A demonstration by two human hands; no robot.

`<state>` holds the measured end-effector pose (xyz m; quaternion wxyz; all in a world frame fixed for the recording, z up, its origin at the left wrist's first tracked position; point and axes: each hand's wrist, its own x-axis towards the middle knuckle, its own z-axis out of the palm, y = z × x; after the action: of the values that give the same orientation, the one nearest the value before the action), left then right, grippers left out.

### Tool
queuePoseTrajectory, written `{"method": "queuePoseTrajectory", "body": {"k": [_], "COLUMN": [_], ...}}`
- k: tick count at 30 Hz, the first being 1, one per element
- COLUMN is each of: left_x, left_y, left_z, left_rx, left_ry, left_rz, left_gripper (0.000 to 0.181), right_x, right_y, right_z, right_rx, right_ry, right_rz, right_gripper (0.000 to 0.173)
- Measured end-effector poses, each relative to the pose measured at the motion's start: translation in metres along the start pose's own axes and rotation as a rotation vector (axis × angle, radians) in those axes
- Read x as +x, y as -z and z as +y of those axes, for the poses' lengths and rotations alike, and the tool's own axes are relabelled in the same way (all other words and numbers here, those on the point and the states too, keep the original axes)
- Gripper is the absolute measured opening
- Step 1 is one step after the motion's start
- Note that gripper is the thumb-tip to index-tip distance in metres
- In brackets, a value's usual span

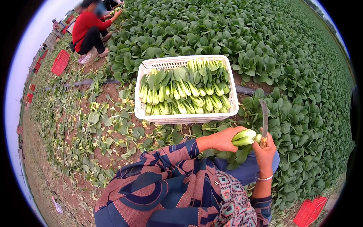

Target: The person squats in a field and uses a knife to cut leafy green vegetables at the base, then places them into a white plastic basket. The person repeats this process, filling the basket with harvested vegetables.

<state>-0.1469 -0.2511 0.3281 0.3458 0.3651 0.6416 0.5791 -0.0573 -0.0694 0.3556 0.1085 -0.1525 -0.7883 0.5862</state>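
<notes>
My left hand (222, 139) grips a bunch of bok choy (243, 138), its pale stem ends turned to the right and its leaves hanging below over my knee. In my right hand (265, 156) is a knife with a curved blade (264, 117) and a worn handle, the blade pointing up and away from me. My right fingers are close to the stem ends, and a pale stem piece shows between the two hands. In front of me stands a white plastic crate (185, 117) filled with rows of trimmed bok choy (181, 88).
Dense bok choy plants (306, 127) grow ahead and to the right. Cut leaves (107, 122) litter the soil at left. A dark hose (82, 82) runs behind the crate. A person in red (88, 31) squats at upper left by a red crate (60, 62); another red crate (310, 211) sits lower right.
</notes>
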Motion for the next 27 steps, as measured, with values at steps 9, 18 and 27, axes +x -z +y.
{"method": "queuePoseTrajectory", "body": {"k": [9,18,27], "left_x": [-0.005,-0.011,0.001], "left_y": [-0.034,-0.041,-0.060], "left_z": [-0.011,-0.008,-0.004], "left_rx": [-0.534,-0.775,-0.972], "left_ry": [-0.015,0.025,0.126], "left_rz": [-0.106,0.168,0.216], "left_gripper": [0.076,0.056,0.055], "right_x": [-0.022,-0.043,-0.070], "right_y": [0.008,-0.013,-0.043], "right_z": [-0.032,-0.029,0.006], "right_rx": [0.353,0.316,0.255], "right_ry": [-0.190,-0.126,-0.279], "right_rz": [0.064,0.186,0.147], "right_gripper": [0.053,0.051,0.047]}}
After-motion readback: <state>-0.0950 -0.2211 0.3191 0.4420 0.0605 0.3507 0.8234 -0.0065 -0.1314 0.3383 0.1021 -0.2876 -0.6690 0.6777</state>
